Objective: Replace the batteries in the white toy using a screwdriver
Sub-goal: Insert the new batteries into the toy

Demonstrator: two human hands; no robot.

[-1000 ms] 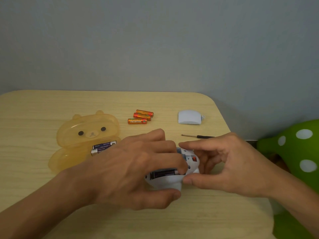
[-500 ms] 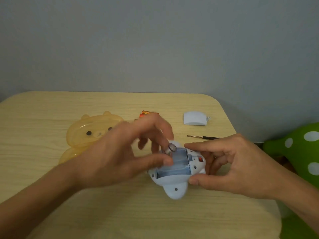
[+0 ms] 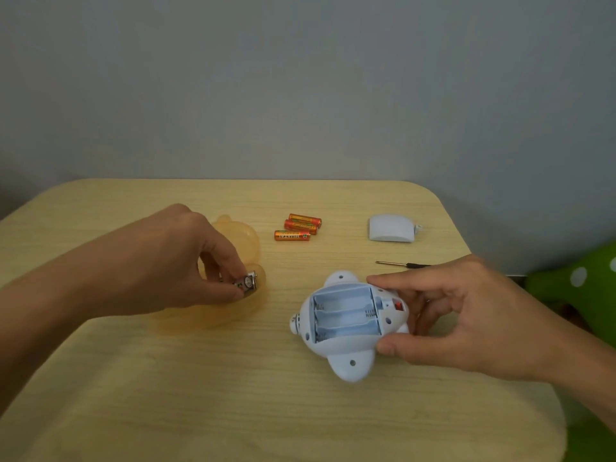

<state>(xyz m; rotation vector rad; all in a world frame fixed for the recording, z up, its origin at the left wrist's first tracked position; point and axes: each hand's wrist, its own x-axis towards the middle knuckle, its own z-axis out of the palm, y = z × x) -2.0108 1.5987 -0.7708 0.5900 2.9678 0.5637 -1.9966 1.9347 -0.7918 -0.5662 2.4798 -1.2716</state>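
- Head camera looks down on a pale wood-grain table (image 3: pixel 186 395) with rounded corners, and the white toy (image 3: pixel 346 328) sits on it belly-up, right of centre.
- Right hand (image 3: pixel 460 321) comes in from the right, palm turned toward the toy, thumb on the toy's near edge and forefinger stretched over its far edge; fingers clamped on the toy's right side.
- Toy itself: smooth, glossy white plastic, rounded body with stubby lobes; its battery compartment (image 3: pixel 346 311) is open, three parallel slots showing bare, small coil springs at the ends, a red switch just right of the slots.
- Left hand (image 3: pixel 186 261), well left of the toy, reaches in from the left edge with the wrist arched; thumb and fingertips pinch together on a dark battery (image 3: pixel 247 282), its metal end cap facing the camera.
- That hand hovers over a translucent orange case (image 3: pixel 246 241), soft bear-like outline, mostly hidden beneath the hand.
- Beyond the toy to its left, three orange batteries (image 3: pixel 298 226) lie side by side, shiny foil-like wrap.
- Straight beyond the toy, a white battery cover (image 3: pixel 390 228), smooth and curved, lies on its own.
- Between cover and toy, a thin screwdriver (image 3: pixel 401 264) lies flat, metal shaft, dark handle, just beyond the right hand's knuckles.
- Far right of the toy, off the table, a green object with white spots (image 3: pixel 580 288).
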